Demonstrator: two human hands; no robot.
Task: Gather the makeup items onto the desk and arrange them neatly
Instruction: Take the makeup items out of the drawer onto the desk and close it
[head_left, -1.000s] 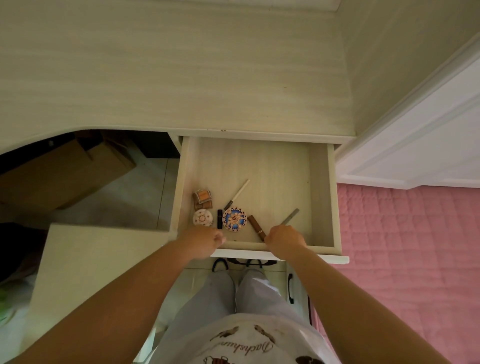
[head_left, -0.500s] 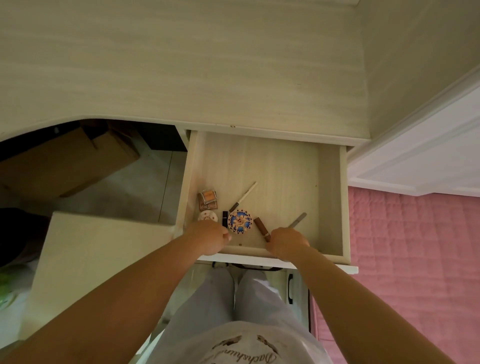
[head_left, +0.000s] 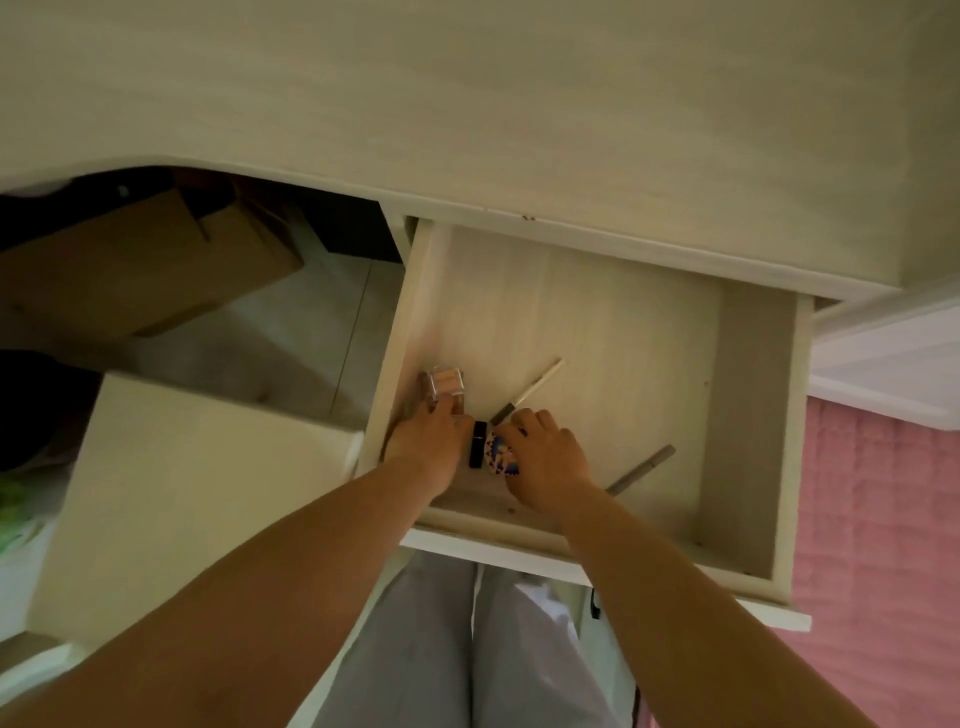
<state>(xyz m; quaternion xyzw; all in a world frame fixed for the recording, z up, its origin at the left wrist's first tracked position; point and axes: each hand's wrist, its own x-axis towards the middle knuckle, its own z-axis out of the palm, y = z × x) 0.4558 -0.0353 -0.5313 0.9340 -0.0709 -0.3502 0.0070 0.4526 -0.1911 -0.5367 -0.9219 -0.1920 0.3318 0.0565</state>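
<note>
Makeup items are seen in the open drawer, none on the counter. The left hand and the right hand are curled over them; what is gripped cannot be told. If both hands scoop at once, the patterned compact or black lipstick may be dropped.

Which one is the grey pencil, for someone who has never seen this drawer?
Find the open drawer under the desk top. Look right of the right hand, away from the cluster of items near the left wall. The grey pencil lies alone, slanted, darker than the white-barrelled pencil further back.
</note>
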